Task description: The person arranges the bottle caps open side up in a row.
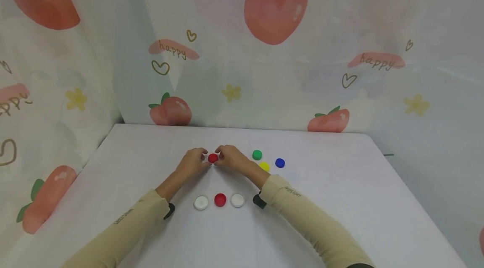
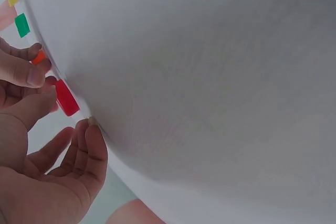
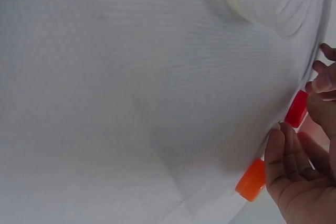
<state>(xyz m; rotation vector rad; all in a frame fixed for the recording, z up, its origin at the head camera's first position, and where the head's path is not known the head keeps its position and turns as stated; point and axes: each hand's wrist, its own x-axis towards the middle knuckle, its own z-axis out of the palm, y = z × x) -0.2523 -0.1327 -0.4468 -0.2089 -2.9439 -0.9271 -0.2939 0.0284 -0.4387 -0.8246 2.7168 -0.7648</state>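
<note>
A small red round cap [image 1: 213,158] sits on the white table between my two hands. My left hand [image 1: 192,163] comes from its left, fingers and thumb loosely bent and apart. From the other side my right hand [image 1: 231,158] stands with thumb and fingers spread about the cap. In the left wrist view the left thumb overlaps the end of the red cap [image 2: 67,98], while the other fingertips are beside it. In the right wrist view the right fingertips are right at the red cap [image 3: 297,109]. An orange cap [image 3: 251,180] stands beside the right hand, hidden in the head view.
Green [image 1: 257,154], yellow [image 1: 264,166] and blue [image 1: 280,162] caps lie right of the hands. Nearer, a second red cap [image 1: 220,199] lies between two white round lids, one left [image 1: 201,202] and one right [image 1: 237,200]. A printed curtain [image 1: 272,79] hangs behind the table.
</note>
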